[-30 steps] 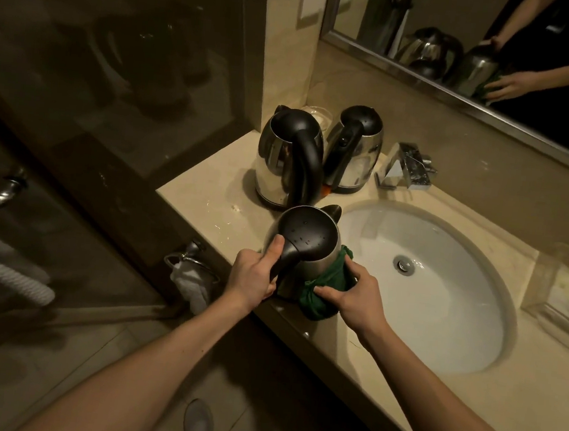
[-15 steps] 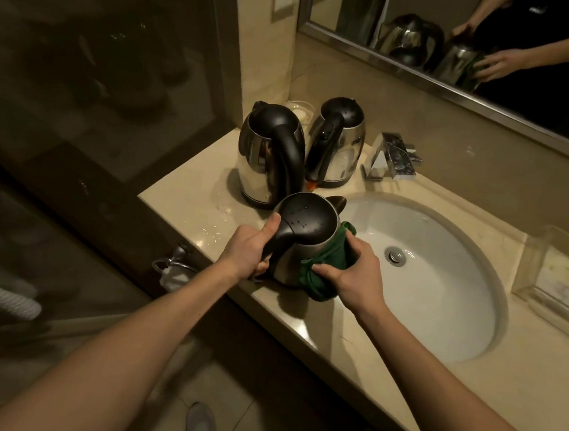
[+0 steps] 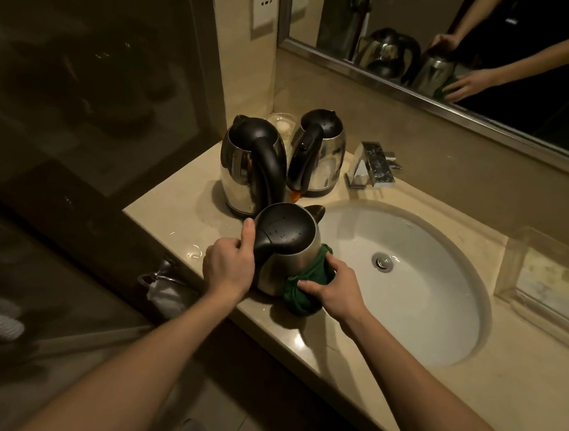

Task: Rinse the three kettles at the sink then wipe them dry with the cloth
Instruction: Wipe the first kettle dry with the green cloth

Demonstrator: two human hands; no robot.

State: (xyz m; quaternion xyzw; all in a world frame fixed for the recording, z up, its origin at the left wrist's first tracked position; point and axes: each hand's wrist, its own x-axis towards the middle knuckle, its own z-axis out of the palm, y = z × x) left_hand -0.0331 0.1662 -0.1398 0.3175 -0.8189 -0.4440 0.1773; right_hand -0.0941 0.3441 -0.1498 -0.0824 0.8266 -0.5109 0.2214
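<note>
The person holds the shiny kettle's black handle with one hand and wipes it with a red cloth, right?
Not red: the head view shows a bunched dark green cloth. The right hand holds it against the shiny steel kettle, whose black handle the left hand grips.
</note>
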